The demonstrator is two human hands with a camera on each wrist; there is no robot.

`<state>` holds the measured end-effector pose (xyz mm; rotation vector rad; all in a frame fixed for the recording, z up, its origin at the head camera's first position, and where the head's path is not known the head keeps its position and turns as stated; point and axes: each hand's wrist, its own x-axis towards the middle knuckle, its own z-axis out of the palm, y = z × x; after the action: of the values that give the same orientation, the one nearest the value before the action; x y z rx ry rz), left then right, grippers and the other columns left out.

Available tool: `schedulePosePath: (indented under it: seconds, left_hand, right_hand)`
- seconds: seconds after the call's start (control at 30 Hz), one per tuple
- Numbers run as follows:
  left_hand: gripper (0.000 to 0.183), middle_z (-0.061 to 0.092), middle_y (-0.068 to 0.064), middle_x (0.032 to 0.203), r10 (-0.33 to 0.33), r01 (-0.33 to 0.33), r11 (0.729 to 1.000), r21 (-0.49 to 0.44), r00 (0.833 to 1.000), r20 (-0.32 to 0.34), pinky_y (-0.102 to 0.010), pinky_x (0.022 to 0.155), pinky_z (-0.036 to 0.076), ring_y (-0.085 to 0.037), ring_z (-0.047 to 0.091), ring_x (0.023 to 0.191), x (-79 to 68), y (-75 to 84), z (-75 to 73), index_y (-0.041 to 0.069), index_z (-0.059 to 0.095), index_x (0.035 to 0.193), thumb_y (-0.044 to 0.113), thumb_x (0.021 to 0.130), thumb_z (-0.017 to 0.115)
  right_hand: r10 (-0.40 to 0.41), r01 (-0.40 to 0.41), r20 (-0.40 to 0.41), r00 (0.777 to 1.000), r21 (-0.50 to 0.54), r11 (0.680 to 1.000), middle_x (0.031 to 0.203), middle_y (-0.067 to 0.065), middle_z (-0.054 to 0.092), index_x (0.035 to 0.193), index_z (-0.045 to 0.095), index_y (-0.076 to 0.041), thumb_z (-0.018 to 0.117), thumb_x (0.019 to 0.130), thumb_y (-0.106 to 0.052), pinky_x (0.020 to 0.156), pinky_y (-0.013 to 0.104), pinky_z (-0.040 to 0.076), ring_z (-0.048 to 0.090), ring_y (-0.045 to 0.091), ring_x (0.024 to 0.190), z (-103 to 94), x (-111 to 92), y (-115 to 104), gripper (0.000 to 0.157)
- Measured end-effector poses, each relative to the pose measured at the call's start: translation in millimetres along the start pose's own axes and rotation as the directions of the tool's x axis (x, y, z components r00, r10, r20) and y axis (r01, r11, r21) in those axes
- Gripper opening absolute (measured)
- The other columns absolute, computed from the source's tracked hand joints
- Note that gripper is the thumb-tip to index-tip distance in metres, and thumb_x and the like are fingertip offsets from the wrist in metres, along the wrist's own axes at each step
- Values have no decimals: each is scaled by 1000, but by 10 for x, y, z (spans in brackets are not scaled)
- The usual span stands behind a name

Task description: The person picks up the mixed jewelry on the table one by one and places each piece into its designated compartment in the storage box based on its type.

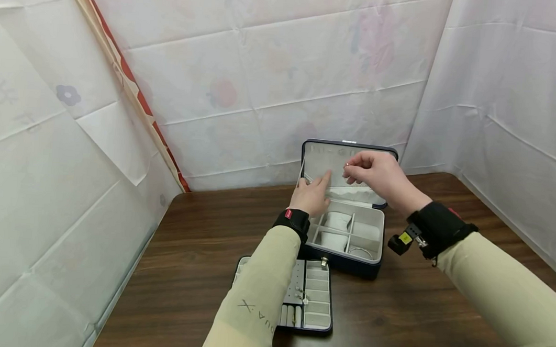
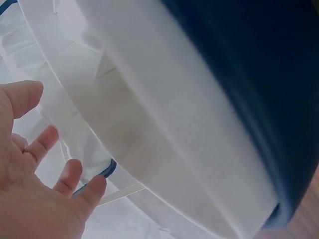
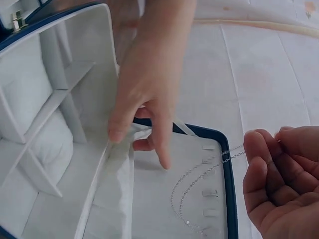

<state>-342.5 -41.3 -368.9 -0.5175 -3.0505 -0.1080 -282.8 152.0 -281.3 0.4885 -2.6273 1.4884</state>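
A navy jewelry box [image 1: 341, 262] with a pale lining stands on the table, its lid [image 1: 320, 157] raised at the back. My right hand [image 1: 379, 173] pinches a fine silver necklace [image 3: 187, 222] between thumb and fingertips. The chain hangs as a loop in front of the lid's lining, near a row of small tabs [image 3: 210, 193]. On the left, my left hand [image 1: 311, 196] reaches over the box to the lid, index finger extended, holding nothing. Its fingers [image 2: 70, 174] are spread beside the gathered lid pocket [image 2: 87, 149].
White cushions [image 1: 337, 221] and a bracelet [image 1: 361, 251] sit in the box's compartments. In front lies a jewelry tray [image 1: 318, 295] with small earrings, partly hidden by my left sleeve. White sheeting [image 1: 264, 78] hangs behind the wooden table [image 1: 198, 253].
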Motion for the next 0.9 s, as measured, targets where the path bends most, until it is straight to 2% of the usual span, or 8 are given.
schedulePosePath:
  seconds: [0.1,0.3,0.4,0.53,0.6,0.77,0.9]
  left_hand:
    - [78,40,5,161,6,-6,1000,16,1000,-6,-44,96,47,-33,43,121,17,-18,28,30,12,166,42,104,57]
    - [75,39,5,162,19,-19,999,51,1000,-3,-45,102,45,-35,42,126,31,-32,53,31,15,165,46,104,55]
    - [68,38,5,161,27,-27,997,75,1000,5,-43,105,43,-34,41,128,19,-26,51,32,22,164,47,105,53]
    - [56,40,7,156,30,-31,995,91,1000,9,-41,104,42,-30,41,125,17,-21,75,33,38,158,48,106,52]
    - [52,42,7,154,33,-34,995,89,999,9,-41,103,42,-29,41,123,28,-27,88,34,45,155,48,105,53]
    - [49,42,6,151,44,-45,996,75,999,14,-42,103,43,-29,41,123,37,-36,75,34,49,152,47,105,55]
    - [48,42,6,150,46,-48,996,74,999,24,-41,103,42,-29,41,124,15,-36,40,34,49,151,45,105,54]
  right_hand:
    - [29,-28,-17,999,93,995,106,14,74,115,70,-5,65,102,-22,83,32,57,71,21,91,2,73,-15,22]
    - [57,-45,-33,998,270,962,114,17,72,123,64,-1,63,104,-21,91,34,58,72,24,101,-9,166,-72,27]
    - [53,-37,-46,998,307,951,114,18,71,126,62,2,63,104,-20,91,33,58,73,23,101,-16,199,-79,31]
    - [49,-21,-73,996,348,937,113,19,70,126,61,7,63,103,-16,92,33,58,73,18,98,-8,248,-57,33]
    - [51,-16,-84,995,366,930,113,19,70,126,61,8,62,103,-15,93,35,57,73,20,100,-3,277,-34,32]
    - [61,-18,-98,993,390,921,118,21,68,127,61,7,62,103,-13,97,36,55,71,20,106,10,335,10,31]
    - [80,-34,-100,992,391,920,126,24,65,130,60,8,61,104,-13,96,30,56,70,16,106,37,380,50,34]
